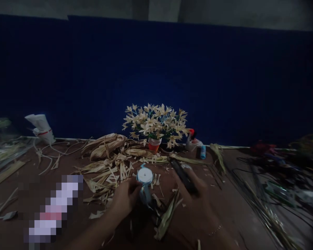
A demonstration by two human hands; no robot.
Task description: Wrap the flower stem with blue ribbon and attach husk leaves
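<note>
My left hand [126,194] is closed, its thumb and fingers at the left side of a roll of tape [145,175] with a white face. A bluish strip of tape [146,195] hangs from the roll toward me. My right hand [195,189] grips a long black tool [184,176], which points away to the upper left; dimness and motion blur hide its exact kind. Between the hands and me lies a dry corn husk piece [168,217]. Past the roll, cut husk strips [123,168] are scattered over the brown table [232,208].
At the back, pale husk flowers [155,119] stand in a red pot [153,146], with a husk bundle [108,146] on its left. A small blue bottle [203,152] is right of it. Wires [266,211] and dark clutter fill the right. A rolled white bundle [43,128] stands left.
</note>
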